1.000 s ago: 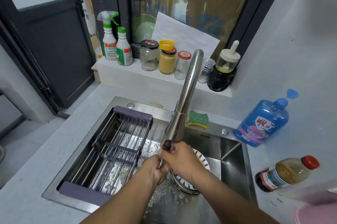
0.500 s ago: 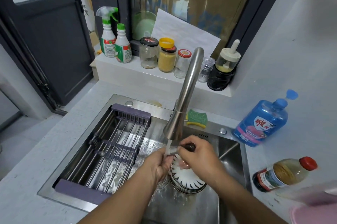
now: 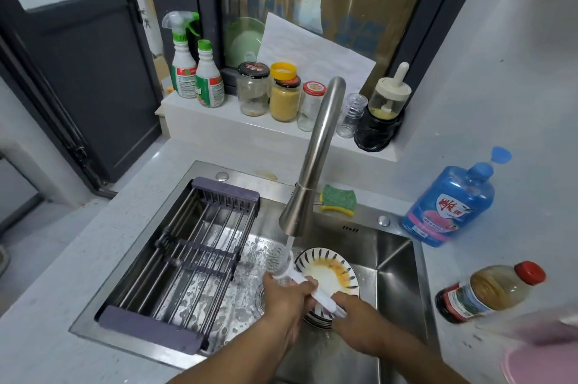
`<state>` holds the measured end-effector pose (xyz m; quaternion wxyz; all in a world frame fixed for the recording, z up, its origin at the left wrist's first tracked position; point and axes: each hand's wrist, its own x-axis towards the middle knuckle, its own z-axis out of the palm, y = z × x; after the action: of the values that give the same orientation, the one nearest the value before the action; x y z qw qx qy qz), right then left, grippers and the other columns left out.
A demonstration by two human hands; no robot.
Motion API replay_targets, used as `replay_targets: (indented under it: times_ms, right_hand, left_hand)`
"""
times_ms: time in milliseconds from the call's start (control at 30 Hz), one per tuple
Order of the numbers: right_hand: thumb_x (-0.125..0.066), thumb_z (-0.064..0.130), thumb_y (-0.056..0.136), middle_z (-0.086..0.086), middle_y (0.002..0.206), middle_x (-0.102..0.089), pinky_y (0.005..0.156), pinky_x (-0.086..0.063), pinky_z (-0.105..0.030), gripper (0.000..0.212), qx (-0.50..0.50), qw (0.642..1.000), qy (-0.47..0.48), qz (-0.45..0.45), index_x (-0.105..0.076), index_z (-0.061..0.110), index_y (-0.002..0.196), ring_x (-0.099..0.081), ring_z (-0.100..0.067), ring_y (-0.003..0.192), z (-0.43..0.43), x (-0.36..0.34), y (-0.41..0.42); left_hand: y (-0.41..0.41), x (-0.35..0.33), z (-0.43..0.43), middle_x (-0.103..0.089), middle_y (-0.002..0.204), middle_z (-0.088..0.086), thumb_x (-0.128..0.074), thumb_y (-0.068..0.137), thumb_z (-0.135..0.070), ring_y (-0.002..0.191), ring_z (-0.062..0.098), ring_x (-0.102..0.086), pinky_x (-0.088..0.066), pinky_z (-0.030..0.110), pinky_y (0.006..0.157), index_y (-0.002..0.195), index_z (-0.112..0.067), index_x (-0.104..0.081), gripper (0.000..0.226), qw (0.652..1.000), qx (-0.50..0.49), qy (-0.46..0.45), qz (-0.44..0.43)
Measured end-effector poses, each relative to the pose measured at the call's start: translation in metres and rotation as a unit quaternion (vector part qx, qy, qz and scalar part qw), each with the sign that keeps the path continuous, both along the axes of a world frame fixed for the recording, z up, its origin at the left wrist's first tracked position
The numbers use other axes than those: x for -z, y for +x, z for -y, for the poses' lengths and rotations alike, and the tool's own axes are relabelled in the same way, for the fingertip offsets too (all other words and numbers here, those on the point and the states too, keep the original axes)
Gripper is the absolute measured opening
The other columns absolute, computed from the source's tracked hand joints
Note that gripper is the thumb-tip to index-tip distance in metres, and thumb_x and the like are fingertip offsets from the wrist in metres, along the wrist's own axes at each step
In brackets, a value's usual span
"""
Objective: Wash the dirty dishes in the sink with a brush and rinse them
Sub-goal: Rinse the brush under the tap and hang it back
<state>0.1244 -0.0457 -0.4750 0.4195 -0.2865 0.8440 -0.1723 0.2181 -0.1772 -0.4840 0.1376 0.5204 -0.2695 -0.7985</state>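
A stack of white plates with dark rim stripes (image 3: pixel 325 274) sits in the steel sink (image 3: pixel 397 261); the top plate is smeared with orange sauce. Water runs from the steel tap (image 3: pixel 312 164) onto the grey bristle head of a white-handled brush (image 3: pixel 276 260). My left hand (image 3: pixel 287 297) grips the handle just below the head, left of the plates. My right hand (image 3: pixel 359 319) closes around the handle's lower end, over the near rim of the stack. The handle's middle crosses the plate's edge.
A purple-and-steel drying rack (image 3: pixel 187 255) spans the sink's left half. A green sponge (image 3: pixel 339 199) lies behind the tap. A blue detergent bottle (image 3: pixel 450 202) and an oil bottle (image 3: pixel 491 291) stand on the right counter. Jars and spray bottles (image 3: pixel 194 70) line the sill.
My right hand has dropped from near the tap's spout to the near side of the plates. The brush now shows between both hands, its head under the water, and the sauce-stained plate is uncovered.
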Motion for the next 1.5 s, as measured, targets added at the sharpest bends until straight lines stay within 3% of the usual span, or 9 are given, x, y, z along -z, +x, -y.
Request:
replay_targets:
  times_ms: [67,200,467,733,867,1100,1233,1367,1500]
  right_hand:
    - [-0.055,0.028,0.088,0.006,0.076,-0.059,0.059,-0.043,-0.024,0.006,0.034,0.999,-0.032,0.018,-0.06,0.026,0.086,-0.052,-0.005,0.064,-0.008,0.007,0.003]
    - [-0.061,0.048,0.092,0.008,0.064,-0.054,0.06,-0.041,-0.024,0.032,0.065,0.995,-0.069,0.034,-0.06,0.02,0.077,-0.051,-0.003,0.058,-0.017,0.011,0.003]
    - [-0.067,0.06,0.088,0.008,0.064,-0.061,0.06,-0.041,-0.02,0.046,0.104,0.989,-0.102,0.031,-0.071,0.015,0.078,-0.055,-0.003,0.06,-0.023,0.013,-0.002]
    - [-0.047,0.078,0.081,0.001,0.078,-0.067,0.068,-0.053,-0.033,0.059,-0.018,0.98,-0.074,-0.185,-0.06,0.022,0.091,-0.064,-0.01,0.071,-0.014,0.005,-0.009]
    - [-0.051,0.066,0.086,0.002,0.08,-0.066,0.066,-0.055,-0.04,0.04,-0.081,0.981,-0.062,-0.162,-0.052,0.027,0.095,-0.064,-0.013,0.067,-0.007,-0.005,-0.012]
    - [-0.021,0.067,0.099,0.011,0.098,-0.064,0.075,-0.049,-0.035,0.045,-0.119,0.922,-0.079,-0.36,-0.049,0.037,0.117,-0.064,-0.011,0.087,-0.005,-0.016,-0.004]
    - [-0.026,0.064,0.099,0.01,0.105,-0.06,0.071,-0.051,-0.032,0.039,-0.111,0.899,-0.063,-0.419,-0.042,0.04,0.126,-0.065,-0.012,0.089,-0.009,-0.023,0.0]
    - [-0.059,0.053,0.093,0.009,0.081,-0.051,0.047,-0.046,-0.027,0.027,-0.123,0.863,-0.071,-0.484,-0.05,0.039,0.114,-0.054,-0.01,0.055,-0.009,-0.033,-0.002]
    - [-0.057,0.055,0.094,0.006,0.086,-0.058,0.058,-0.052,-0.033,0.032,-0.163,0.86,-0.057,-0.479,-0.057,0.037,0.12,-0.06,-0.015,0.067,0.002,-0.042,-0.002]
  left_hand:
    - [0.008,-0.002,0.005,-0.065,0.119,0.022,-0.078,0.079,0.011,0.096,0.039,-0.073,-0.064,0.046,0.076,0.143,-0.021,-0.034,0.083,1.0,-0.002,-0.004,-0.013]
    - [0.016,-0.006,0.012,-0.066,0.123,0.021,-0.079,0.081,0.006,0.1,0.037,-0.073,-0.061,0.05,0.089,0.122,-0.021,-0.047,0.058,0.999,0.006,0.005,-0.046]
    - [0.014,-0.012,0.005,-0.074,0.113,0.017,-0.085,0.081,-0.023,0.089,0.025,-0.076,-0.062,0.041,0.086,0.123,-0.019,-0.049,0.056,0.996,0.022,-0.019,-0.086]
    - [0.026,-0.018,0.021,-0.078,0.105,0.012,-0.057,0.099,-0.047,0.086,0.023,-0.076,-0.062,0.04,0.085,0.125,-0.016,-0.057,0.041,0.995,0.043,-0.003,-0.091]
    - [0.021,-0.025,0.034,-0.078,0.1,0.012,-0.046,0.105,-0.047,0.08,0.023,-0.076,-0.064,0.036,0.069,0.132,-0.01,-0.061,0.048,0.991,0.068,0.064,-0.096]
    - [0.017,-0.034,0.047,-0.074,0.107,0.025,-0.034,0.101,-0.063,0.089,0.033,-0.075,-0.059,0.048,0.089,0.127,-0.001,-0.06,0.072,0.983,0.049,0.123,-0.127]
    - [0.023,-0.029,0.052,-0.066,0.127,0.023,-0.031,0.103,-0.062,0.112,0.038,-0.067,-0.057,0.05,0.092,0.134,-0.013,-0.057,0.064,0.984,0.035,0.127,-0.117]
    - [0.034,-0.022,0.055,-0.063,0.127,0.022,-0.031,0.106,-0.056,0.106,0.035,-0.067,-0.058,0.048,0.088,0.141,-0.014,-0.05,0.058,0.988,0.031,0.125,-0.082]
    - [0.041,-0.013,0.052,-0.067,0.104,0.023,-0.041,0.11,-0.018,0.082,0.03,-0.068,-0.064,0.043,0.068,0.147,-0.011,-0.045,0.039,0.994,0.044,0.101,-0.013]
